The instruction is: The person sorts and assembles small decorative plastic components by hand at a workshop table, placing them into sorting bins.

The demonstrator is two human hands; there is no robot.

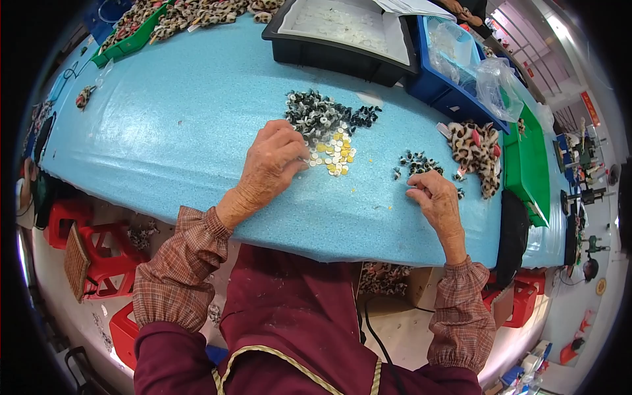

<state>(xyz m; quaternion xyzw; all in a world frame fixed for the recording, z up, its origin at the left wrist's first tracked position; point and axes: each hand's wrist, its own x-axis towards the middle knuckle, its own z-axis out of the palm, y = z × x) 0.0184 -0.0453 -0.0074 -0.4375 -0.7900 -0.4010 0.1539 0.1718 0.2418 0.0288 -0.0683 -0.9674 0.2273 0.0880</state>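
Observation:
My left hand [273,158] is curled at the left edge of a heap of small black and grey plastic pieces [313,113]. Its fingertips are pressed together beside several small white and yellow discs [336,153], and what they hold, if anything, is hidden. Off to the right, my right hand [436,201] makes a pinch just in front of a smaller group of black-and-white pieces [416,160]; whatever is between thumb and finger is too small to name. Leopard-print plush pieces [475,155] with pink patches lie beyond that hand.
A black tray [336,62] with a white lining stands at the far side, beside a blue bin [454,99] holding clear plastic bags. Green trays [526,164] [135,41] sit at right and far left. Red stools [108,250] stand below the blue-covered table [164,145].

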